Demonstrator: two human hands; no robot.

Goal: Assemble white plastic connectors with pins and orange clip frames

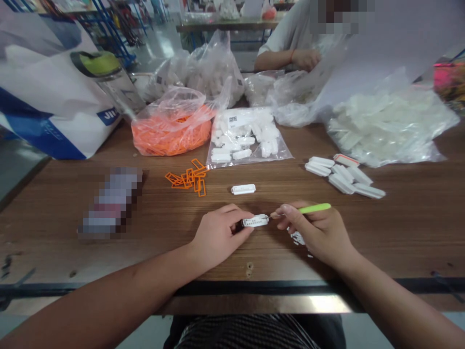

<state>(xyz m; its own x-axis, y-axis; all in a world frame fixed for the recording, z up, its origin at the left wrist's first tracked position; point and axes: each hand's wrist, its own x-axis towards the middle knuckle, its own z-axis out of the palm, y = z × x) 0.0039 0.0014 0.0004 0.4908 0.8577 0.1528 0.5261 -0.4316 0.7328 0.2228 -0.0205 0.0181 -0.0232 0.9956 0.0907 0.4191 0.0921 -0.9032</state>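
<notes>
Between the thumb and fingers of my left hand [221, 232] is a small white plastic connector housing [256, 221] with a row of dark holes along its face. My right hand [314, 230] grips a thin metal pick with a lime-green handle [315, 208], and the tip of the pick reaches the housing's right end. Tiny white pieces [298, 237] lie on the table, partly hidden beneath my right hand. Just beyond my hands rests another white housing [243, 189]. Loose orange rectangular frames [189, 178] form a small heap to the left.
Behind lie a bag of orange frames [170, 128], a clear bag of white housings [247, 133] and a bag of pale parts [388, 121]. Several white pieces [343, 177] sit at right. A blurred object [111, 203], a bottle [116, 80] and a co-worker's hand [307, 59] also show.
</notes>
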